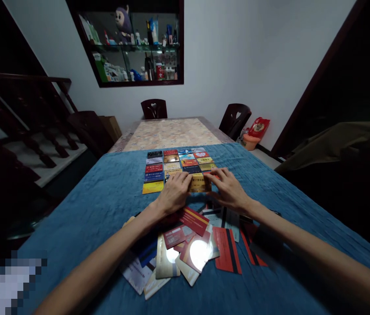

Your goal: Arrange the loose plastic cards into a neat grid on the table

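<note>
while i look down through the head view, my left hand [176, 191] and my right hand [227, 188] close in from either side on one gold card [200, 183], fingers bent and nearly shut, with just the card's thickness between the tips; where my thumbs sit beneath it i cannot tell. the card is a flat, wide rectangle, its long side running across in front of me, with a row of dark characters along the upper part and a duller, browner sheen toward the lower edge; the lettering is too small for me to read. it is at the near side of the laid-out cards [154, 168], which lie face up in neat rows and columns, black, red, blue, white and yellow, and whether it touches the blue cloth [106, 210] i cannot tell. at the near left corner of those rows lies a bright yellow card [152, 188]. nearer to me, between my forearms, is a loose, overlapping pile [195, 221], with a round white glare on some of its cards, and at its right an orange-red card [227, 250] shows a black stripe. beyond the cloth the patterned tabletop [172, 131] runs toward the wall.
</note>
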Demonstrator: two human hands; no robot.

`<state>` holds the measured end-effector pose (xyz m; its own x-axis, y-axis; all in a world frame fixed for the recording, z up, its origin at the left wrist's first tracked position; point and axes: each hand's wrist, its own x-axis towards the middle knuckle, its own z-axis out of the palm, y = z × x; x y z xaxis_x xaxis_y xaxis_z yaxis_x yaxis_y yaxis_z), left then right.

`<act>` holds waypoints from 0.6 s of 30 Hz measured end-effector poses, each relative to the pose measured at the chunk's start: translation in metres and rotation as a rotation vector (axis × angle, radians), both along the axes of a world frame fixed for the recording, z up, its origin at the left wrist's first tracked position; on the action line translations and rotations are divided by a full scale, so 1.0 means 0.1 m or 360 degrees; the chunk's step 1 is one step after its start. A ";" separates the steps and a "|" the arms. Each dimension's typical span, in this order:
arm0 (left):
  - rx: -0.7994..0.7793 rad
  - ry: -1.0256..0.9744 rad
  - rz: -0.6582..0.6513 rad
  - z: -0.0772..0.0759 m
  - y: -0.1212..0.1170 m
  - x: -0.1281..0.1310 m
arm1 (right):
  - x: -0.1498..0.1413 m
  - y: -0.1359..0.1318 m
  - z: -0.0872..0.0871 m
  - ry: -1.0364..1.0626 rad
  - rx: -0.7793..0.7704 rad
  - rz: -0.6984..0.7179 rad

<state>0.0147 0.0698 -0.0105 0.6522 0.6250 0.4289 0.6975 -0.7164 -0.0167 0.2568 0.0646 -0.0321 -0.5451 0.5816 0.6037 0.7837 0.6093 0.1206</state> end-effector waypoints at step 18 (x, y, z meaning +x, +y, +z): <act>-0.0214 0.0147 0.0302 0.27 0.62 -0.41 | -0.54 0.81 0.35 -0.0184 -0.0495 -0.0033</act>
<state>-0.0261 0.1315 0.0164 0.5501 0.7875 0.2779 0.8198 -0.5726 -0.0002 0.2029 0.1455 0.0034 -0.5859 0.7400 0.3303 0.7883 0.6150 0.0204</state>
